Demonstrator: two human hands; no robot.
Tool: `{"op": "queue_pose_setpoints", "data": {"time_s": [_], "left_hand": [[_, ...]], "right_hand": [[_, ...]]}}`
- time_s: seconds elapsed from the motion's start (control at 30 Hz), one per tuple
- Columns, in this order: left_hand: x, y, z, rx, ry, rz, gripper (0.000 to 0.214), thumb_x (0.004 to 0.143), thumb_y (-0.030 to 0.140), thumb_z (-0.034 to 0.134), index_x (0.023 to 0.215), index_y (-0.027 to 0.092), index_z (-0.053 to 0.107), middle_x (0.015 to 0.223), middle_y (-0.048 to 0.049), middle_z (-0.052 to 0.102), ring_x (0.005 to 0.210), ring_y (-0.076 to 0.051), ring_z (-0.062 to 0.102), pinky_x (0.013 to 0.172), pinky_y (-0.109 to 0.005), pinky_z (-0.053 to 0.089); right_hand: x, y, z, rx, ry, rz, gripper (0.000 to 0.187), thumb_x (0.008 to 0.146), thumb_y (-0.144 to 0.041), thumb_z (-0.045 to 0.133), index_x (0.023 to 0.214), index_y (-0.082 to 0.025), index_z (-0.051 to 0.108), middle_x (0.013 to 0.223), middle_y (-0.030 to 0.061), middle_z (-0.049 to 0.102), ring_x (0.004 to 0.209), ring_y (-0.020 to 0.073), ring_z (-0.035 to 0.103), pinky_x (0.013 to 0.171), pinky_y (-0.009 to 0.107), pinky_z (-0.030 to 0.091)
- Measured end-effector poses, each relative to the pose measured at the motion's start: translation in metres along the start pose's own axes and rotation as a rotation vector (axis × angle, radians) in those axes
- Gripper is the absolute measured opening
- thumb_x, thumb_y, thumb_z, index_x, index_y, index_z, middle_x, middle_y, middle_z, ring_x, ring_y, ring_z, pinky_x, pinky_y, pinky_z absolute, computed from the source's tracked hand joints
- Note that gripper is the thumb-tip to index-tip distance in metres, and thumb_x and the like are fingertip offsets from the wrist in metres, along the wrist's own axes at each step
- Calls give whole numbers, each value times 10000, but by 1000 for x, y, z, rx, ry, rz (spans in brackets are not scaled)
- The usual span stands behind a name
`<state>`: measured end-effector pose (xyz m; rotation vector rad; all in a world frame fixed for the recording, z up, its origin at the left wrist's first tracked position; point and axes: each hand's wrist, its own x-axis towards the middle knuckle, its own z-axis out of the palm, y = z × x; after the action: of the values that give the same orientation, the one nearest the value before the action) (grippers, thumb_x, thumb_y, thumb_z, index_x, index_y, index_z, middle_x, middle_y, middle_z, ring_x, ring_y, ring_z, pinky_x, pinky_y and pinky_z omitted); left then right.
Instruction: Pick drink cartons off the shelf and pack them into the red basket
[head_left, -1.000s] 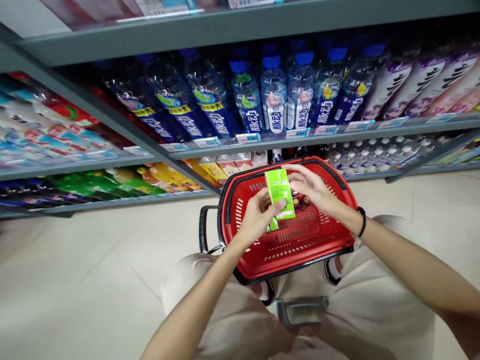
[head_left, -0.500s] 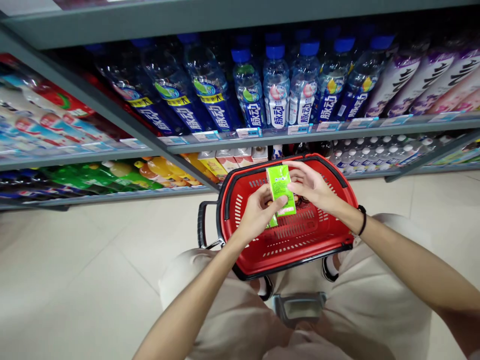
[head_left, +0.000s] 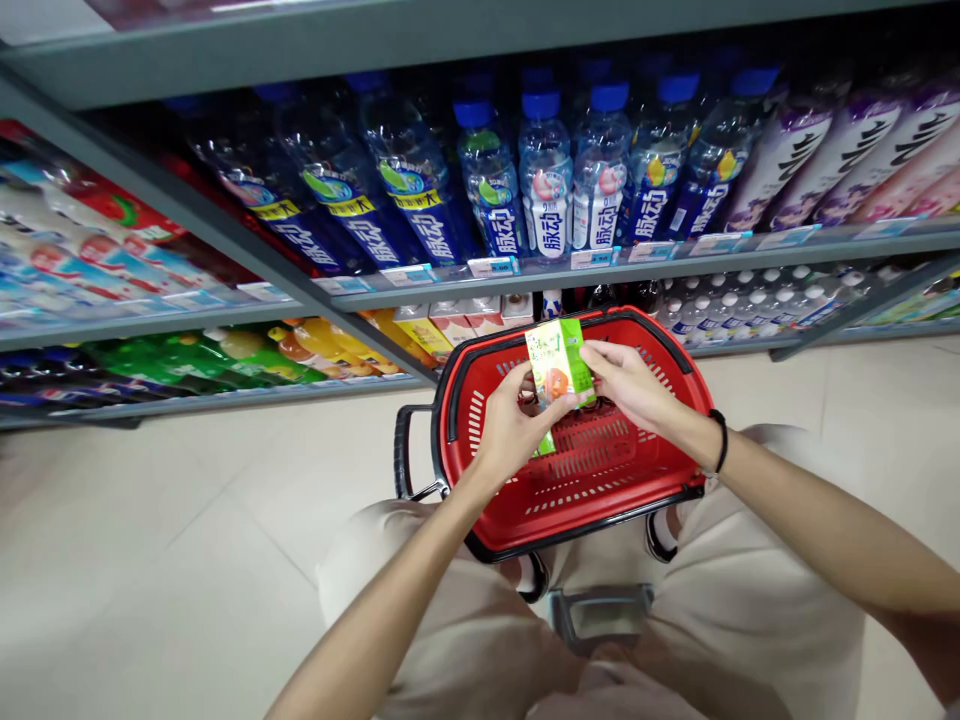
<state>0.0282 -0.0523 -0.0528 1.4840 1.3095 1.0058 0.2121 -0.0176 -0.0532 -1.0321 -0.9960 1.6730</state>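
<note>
Head: green box (head_left: pixel 561 360) held between left hand (head_left: pixel 513 424), right hand (head_left: pixel 631 382).

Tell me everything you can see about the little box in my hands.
It is a small rectangular box, apparently of printed card, with a pale face bearing lettering and an orange picture, and a bright green side. Both faces are toward the camera. The left hand grips its left edge, thumb along the bottom; the right hand touches its right side. It is held over the red basket. Whether it is sealed is too small to tell.
</note>
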Motion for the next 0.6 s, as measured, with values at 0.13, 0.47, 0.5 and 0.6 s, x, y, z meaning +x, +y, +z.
{"op": "queue_pose_setpoints", "data": {"time_s": [0.13,0.47,0.5,0.6], "left_hand": [[0,5,-4,210,-6,150,582,835,475,834,1316,192,668,1046,-54,585,883,-170,600,623,-236,553],[-4,-11,-4,445,-49,605,842,941,307,747,1660,278,312,1101,-57,566,922,-153,594,763,-238,554],[-5,-10,-4,466,-38,642,822,954,316,731,1660,262,314,1071,-52,574,889,-146,596,743,-230,547],[-8,-6,-5,562,-29,772,751,989,342,692,1642,197,349,930,-27,601,765,-128,607,652,-208,506]], "right_hand": [[-2,5,2,170,49,77,406,782,-550,830,938,-187,738,917,47,765,632,134,612,532,246,462],[0,12,9,408,233,289,255,930,-421,543,939,-203,675,774,30,746,775,213,727,714,309,597],[0,12,10,428,216,295,276,937,-431,511,948,-207,673,762,31,741,764,216,726,708,315,602],[-1,13,10,447,139,295,332,927,-480,483,967,-208,670,763,43,740,740,230,722,696,338,616]]}}
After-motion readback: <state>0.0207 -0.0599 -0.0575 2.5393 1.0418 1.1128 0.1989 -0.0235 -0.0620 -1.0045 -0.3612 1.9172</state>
